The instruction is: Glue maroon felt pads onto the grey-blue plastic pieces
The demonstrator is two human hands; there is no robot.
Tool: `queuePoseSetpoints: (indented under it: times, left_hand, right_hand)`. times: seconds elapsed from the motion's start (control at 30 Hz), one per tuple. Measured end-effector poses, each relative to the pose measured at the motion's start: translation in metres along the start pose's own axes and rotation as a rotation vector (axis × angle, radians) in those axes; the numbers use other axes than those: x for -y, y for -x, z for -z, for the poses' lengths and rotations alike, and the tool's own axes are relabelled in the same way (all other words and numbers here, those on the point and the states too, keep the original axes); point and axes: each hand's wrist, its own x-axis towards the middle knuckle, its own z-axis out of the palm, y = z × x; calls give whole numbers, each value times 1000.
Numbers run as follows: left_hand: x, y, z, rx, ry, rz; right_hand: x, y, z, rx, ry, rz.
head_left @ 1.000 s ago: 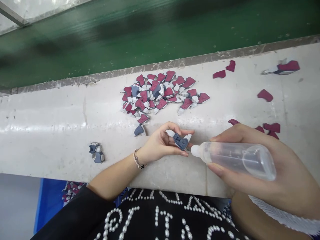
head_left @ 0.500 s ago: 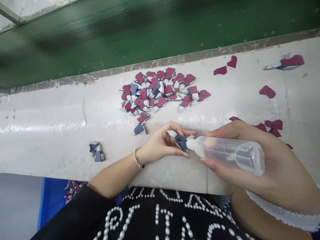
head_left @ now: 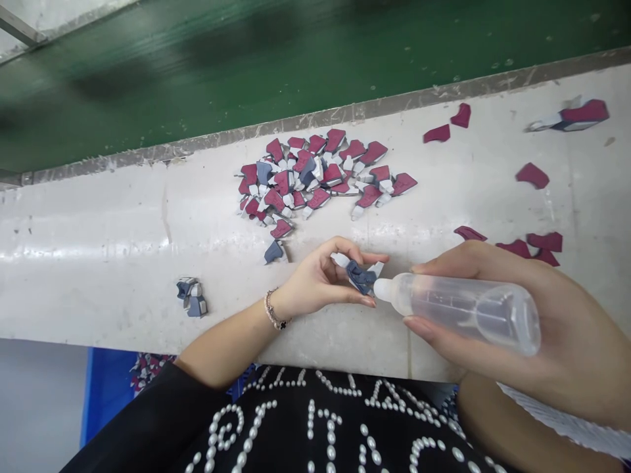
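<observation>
Nozzle [head_left: 382, 289] of the clear squeeze bottle [head_left: 458, 309] has backed off slightly from the piece since the earlier frame; I now see it just beside it, not touching. My left hand [head_left: 315, 279] pinches a small slate-blue and white piece [head_left: 361, 277] between thumb and fingertips, close to the table's [head_left: 98, 276] near edge. My right hand [head_left: 576, 328] wraps the bottle between thumb and fingers. Toward the far edge lies a heap of crimson and white pieces [head_left: 290, 177], with loose crimson scraps [head_left: 532, 175] off to the right, beside a green conveyor belt [head_left: 148, 79].
</observation>
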Motion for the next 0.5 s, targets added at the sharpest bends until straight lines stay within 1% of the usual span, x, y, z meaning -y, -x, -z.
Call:
queuePoseSetpoints:
  times: [0.17,0.37,0.5]
  left_hand:
    - [-1,0,0,-34,-30,30]
    - [3,0,-1,-15,-28,-37]
    - [2,-1,-3,-25,-54,-27]
  right_hand:
    - [-2,3,3,24,-21,8]
    - [-7,7,4,12,25,0]
    - [-10,8,5,23,50,13]
